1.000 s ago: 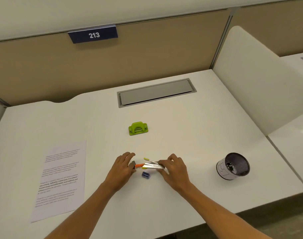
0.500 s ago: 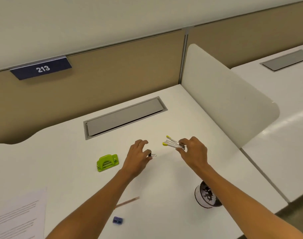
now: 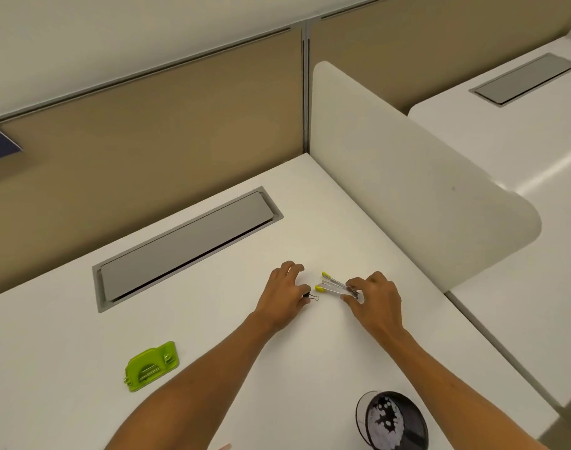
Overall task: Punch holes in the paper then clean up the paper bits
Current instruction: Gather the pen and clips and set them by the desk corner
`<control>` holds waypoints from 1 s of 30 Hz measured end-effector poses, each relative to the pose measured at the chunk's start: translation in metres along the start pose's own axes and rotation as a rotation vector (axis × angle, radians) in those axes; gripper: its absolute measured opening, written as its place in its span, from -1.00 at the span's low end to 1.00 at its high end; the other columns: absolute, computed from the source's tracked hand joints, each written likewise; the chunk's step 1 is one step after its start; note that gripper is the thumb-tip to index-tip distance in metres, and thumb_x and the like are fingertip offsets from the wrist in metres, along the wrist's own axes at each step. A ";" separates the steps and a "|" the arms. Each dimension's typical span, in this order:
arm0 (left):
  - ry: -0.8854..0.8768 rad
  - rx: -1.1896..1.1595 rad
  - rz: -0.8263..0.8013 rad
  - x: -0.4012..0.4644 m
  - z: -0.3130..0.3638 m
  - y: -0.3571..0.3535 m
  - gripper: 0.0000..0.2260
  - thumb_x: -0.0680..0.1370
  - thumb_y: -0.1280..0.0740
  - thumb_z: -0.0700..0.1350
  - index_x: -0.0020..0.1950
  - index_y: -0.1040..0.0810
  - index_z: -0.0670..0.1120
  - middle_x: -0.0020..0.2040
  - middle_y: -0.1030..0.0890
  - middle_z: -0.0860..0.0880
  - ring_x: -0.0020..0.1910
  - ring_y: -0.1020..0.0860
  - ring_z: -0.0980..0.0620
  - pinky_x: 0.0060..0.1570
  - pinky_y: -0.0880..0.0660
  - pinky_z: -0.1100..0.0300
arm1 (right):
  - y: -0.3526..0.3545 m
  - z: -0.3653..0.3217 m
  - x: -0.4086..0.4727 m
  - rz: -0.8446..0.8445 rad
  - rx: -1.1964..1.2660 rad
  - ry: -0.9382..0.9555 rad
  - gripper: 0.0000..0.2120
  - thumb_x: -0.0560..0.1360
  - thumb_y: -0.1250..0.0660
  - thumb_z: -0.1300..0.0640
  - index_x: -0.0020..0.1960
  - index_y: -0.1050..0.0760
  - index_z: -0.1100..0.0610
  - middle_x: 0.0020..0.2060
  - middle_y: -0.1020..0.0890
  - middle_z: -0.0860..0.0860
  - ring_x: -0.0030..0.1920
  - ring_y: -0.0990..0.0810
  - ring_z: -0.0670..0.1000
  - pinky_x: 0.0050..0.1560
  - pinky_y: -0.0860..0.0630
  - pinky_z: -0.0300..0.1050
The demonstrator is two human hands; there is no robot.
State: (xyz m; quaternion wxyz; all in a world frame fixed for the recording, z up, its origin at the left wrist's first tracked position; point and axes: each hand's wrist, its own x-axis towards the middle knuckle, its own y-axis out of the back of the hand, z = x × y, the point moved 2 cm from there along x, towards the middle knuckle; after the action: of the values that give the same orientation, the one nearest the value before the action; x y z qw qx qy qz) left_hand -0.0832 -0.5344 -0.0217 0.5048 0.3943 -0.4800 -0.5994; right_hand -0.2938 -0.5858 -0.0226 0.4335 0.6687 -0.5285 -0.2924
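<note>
A green hole punch (image 3: 152, 365) sits on the white desk (image 3: 212, 336) at the lower left. My left hand (image 3: 285, 295) rests low on the desk, fingers pinched on a small black binder clip (image 3: 310, 297). Just to its right, my right hand (image 3: 373, 297) grips a bundle of clear pens with yellow tips (image 3: 334, 285), tips pointing left and close to the desktop. The paper is out of view.
A black mesh cup (image 3: 393, 420) holding white bits stands at the lower right near the desk's front edge. A grey cable hatch (image 3: 186, 248) is set into the desk behind my hands. A white divider panel (image 3: 417, 177) walls off the right side.
Both hands have moved from the near middle of the desk to its back right, carrying the clip and pens; they now sit lower. The view swung right, so the paper, pencil and blue sharpener left the frame.
</note>
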 end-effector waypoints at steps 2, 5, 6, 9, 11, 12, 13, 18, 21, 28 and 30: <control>-0.012 0.002 -0.028 0.011 -0.001 -0.010 -0.87 0.51 -0.44 -0.11 0.00 -0.68 -0.13 0.35 -0.50 -0.22 0.39 -0.39 -0.29 0.22 -0.43 -0.08 | -0.002 0.002 0.004 0.044 0.010 0.021 -0.71 0.16 -0.66 0.10 -0.16 -0.68 0.01 -0.34 -0.55 0.05 -0.39 -0.50 0.06 -0.32 -0.45 -0.13; -0.014 0.008 -0.080 0.022 -0.001 -0.022 -0.83 0.56 -0.36 -0.07 0.07 -0.66 -0.11 0.42 -0.42 -0.19 0.45 -0.30 -0.24 0.28 -0.33 -0.05 | -0.008 0.010 0.007 0.072 -0.008 0.039 -0.70 0.18 -0.65 0.13 -0.12 -0.67 0.04 -0.33 -0.63 0.00 -0.22 -0.60 0.08 -0.22 -0.47 -0.02; -0.010 0.011 -0.100 0.024 -0.001 -0.025 -0.82 0.58 -0.34 -0.06 0.10 -0.64 -0.10 0.44 -0.40 -0.17 0.46 -0.27 -0.23 0.29 -0.30 -0.04 | -0.011 0.013 0.008 0.050 -0.015 0.036 -0.70 0.23 -0.62 0.12 -0.07 -0.66 0.05 -0.29 -0.65 -0.02 -0.12 -0.61 0.10 -0.15 -0.43 0.00; 0.021 0.006 -0.137 0.025 0.000 -0.028 -0.74 0.60 -0.30 -0.03 0.25 -0.55 -0.07 0.47 -0.35 -0.14 0.47 -0.24 -0.19 0.32 -0.28 -0.01 | -0.013 0.019 0.007 -0.001 -0.057 0.045 -0.64 0.29 -0.56 0.04 0.06 -0.62 0.03 -0.17 -0.68 -0.07 0.00 -0.59 0.08 -0.06 -0.40 0.00; 0.058 -0.021 -0.145 0.020 0.002 -0.027 -0.58 0.59 -0.32 -0.01 0.43 -0.40 -0.05 0.49 -0.32 -0.11 0.47 -0.24 -0.16 0.35 -0.27 0.01 | -0.013 0.021 0.005 -0.006 -0.069 0.063 -0.57 0.26 -0.58 0.00 0.10 -0.59 0.04 -0.11 -0.68 -0.07 0.01 -0.60 0.08 -0.07 -0.43 0.00; 0.079 -0.036 -0.149 0.016 0.002 -0.025 -0.51 0.59 -0.32 0.01 0.49 -0.31 -0.04 0.49 -0.31 -0.09 0.48 -0.23 -0.14 0.37 -0.25 0.03 | -0.012 0.022 0.004 -0.007 -0.070 0.065 -0.54 0.26 -0.58 -0.01 0.12 -0.58 0.05 -0.06 -0.68 -0.06 0.02 -0.60 0.08 -0.07 -0.44 0.00; 0.097 -0.046 -0.152 0.011 0.002 -0.023 -0.46 0.59 -0.32 0.03 0.53 -0.25 -0.04 0.50 -0.30 -0.08 0.48 -0.22 -0.12 0.39 -0.24 0.04 | -0.010 0.022 0.003 -0.011 -0.071 0.064 -0.52 0.27 -0.57 -0.02 0.14 -0.57 0.06 0.00 -0.68 -0.04 0.04 -0.60 0.09 -0.06 -0.44 0.01; 0.140 -0.035 -0.146 -0.025 -0.004 -0.008 -0.42 0.60 -0.30 0.05 0.55 -0.19 -0.05 0.49 -0.31 -0.06 0.47 -0.23 -0.09 0.39 -0.25 0.07 | -0.003 0.016 0.000 -0.065 -0.099 0.051 -0.45 0.31 -0.53 -0.07 0.23 -0.52 0.11 0.18 -0.62 -0.01 0.14 -0.56 0.13 0.03 -0.43 0.04; 0.170 -0.033 -0.123 -0.052 -0.007 0.001 -0.42 0.61 -0.29 0.06 0.56 -0.18 -0.06 0.49 -0.31 -0.06 0.48 -0.23 -0.09 0.39 -0.27 0.06 | 0.004 0.007 -0.001 -0.083 -0.114 0.052 -0.41 0.34 -0.51 -0.10 0.27 -0.48 0.12 0.24 -0.58 0.00 0.19 -0.53 0.13 0.06 -0.44 0.06; 0.279 -0.047 -0.100 -0.137 -0.021 0.023 -0.42 0.62 -0.28 0.07 0.56 -0.18 -0.08 0.50 -0.32 -0.06 0.48 -0.24 -0.09 0.38 -0.28 0.06 | 0.011 -0.047 -0.013 -0.056 -0.091 0.149 -0.47 0.36 -0.49 -0.05 0.25 -0.49 0.11 0.20 -0.60 0.02 0.20 -0.50 0.15 0.04 -0.43 0.07; 0.317 -0.040 -0.112 -0.169 -0.028 0.028 -0.44 0.61 -0.29 0.07 0.55 -0.21 -0.07 0.48 -0.34 -0.06 0.46 -0.26 -0.09 0.35 -0.31 0.06 | 0.008 -0.067 -0.023 -0.072 -0.083 0.183 -0.50 0.36 -0.49 -0.03 0.24 -0.51 0.12 0.15 -0.62 0.05 0.21 -0.51 0.17 0.06 -0.43 0.09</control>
State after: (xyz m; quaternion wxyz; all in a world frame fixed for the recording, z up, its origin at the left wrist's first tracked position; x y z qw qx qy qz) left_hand -0.0192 -0.3736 -0.0027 0.5477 0.5000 -0.3597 -0.5663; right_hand -0.2466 -0.5461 0.0139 0.4966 0.6926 -0.4498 -0.2673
